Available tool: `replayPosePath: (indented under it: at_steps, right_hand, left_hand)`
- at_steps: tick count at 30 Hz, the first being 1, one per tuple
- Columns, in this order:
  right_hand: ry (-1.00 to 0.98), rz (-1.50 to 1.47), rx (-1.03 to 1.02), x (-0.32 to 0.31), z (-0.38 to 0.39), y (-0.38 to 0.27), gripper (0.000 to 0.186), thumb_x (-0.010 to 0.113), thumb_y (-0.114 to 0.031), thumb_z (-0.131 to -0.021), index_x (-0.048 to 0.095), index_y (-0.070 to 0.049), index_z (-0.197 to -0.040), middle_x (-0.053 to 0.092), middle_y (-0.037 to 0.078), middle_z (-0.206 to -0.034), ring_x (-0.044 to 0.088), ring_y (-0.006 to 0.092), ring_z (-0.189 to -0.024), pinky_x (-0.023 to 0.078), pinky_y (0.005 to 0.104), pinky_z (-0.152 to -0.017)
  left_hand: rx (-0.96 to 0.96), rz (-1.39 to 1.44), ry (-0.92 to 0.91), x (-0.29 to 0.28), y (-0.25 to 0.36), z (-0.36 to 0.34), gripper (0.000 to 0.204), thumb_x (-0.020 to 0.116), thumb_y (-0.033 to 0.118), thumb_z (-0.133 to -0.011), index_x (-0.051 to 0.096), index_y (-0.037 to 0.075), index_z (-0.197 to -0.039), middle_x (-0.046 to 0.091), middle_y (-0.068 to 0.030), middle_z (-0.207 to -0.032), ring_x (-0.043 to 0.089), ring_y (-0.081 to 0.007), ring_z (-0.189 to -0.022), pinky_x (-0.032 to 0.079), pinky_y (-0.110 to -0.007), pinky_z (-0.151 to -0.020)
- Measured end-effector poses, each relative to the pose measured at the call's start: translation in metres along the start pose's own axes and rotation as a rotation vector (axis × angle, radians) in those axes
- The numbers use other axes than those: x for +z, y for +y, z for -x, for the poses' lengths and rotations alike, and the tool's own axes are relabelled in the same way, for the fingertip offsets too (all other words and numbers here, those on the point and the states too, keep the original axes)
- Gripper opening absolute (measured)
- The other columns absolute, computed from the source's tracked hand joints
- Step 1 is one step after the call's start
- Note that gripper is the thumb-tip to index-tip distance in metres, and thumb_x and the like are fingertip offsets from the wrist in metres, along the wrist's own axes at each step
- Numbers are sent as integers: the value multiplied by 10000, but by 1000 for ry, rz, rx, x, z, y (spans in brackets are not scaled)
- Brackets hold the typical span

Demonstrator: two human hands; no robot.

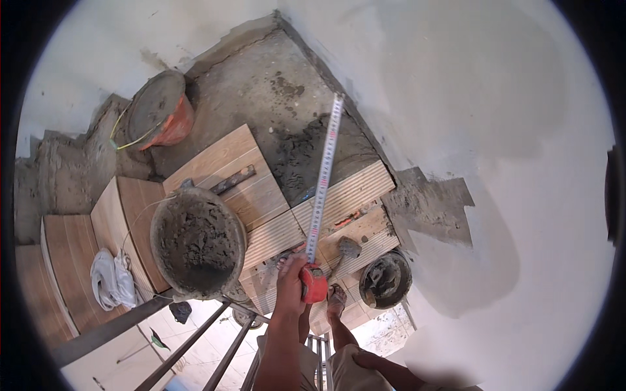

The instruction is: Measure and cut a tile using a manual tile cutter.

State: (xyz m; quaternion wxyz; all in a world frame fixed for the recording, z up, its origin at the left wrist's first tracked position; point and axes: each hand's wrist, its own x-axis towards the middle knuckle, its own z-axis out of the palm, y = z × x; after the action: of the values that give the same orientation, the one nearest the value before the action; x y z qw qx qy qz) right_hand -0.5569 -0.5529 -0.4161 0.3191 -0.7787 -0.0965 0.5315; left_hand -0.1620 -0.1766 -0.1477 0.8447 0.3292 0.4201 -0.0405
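My left hand [290, 287] grips a red tape measure [315, 284] low in the middle of the view. Its extended white blade [324, 176] runs up across the wood-look tiles to the concrete landing [257, 78], with the far end beside the wall's base. My right hand [366, 362] is low at the right, by my thigh, its fingers too indistinct to make out. Below the tape a mortar-coated trowel [348, 249] lies on the grooved step tiles [352, 179], above my sandalled foot.
A large mortar bucket [195, 241] stands left; a red, cement-smeared bucket [173, 120] sits behind it. A black pail [385, 280] stands right, beside the plastered wall [521, 195]. Metal railing [189, 345] and tiled stairs [68, 274] are lower left, with a white coiled bundle [107, 277].
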Motion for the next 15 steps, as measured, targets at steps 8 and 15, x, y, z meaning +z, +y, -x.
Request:
replayPosePath:
  at_steps: [8, 15]
  right_hand:
    - [-230, -271, 266, -81, 17, -63, 574, 558, -471, -966, 614, 40, -1222, 670, 235, -1145, 654, 372, -1050, 524, 443, -930]
    - [-311, -379, 374, -166, 16, -156, 515, 592, -417, -968, 623, 29, -1226, 674, 189, -1210, 655, 323, -1086, 525, 412, -929]
  left_hand:
    - [-63, -123, -21, 3, -17, -22, 230, 614, 198, -947, 640, 37, -1111, 687, -62, -901, 626, -112, -800, 509, -271, -742]
    - [-34, -120, -46, 7, 10, -12, 227, 604, 263, -961, 664, 47, -993, 692, -63, -895, 620, -129, -778, 503, -270, -733]
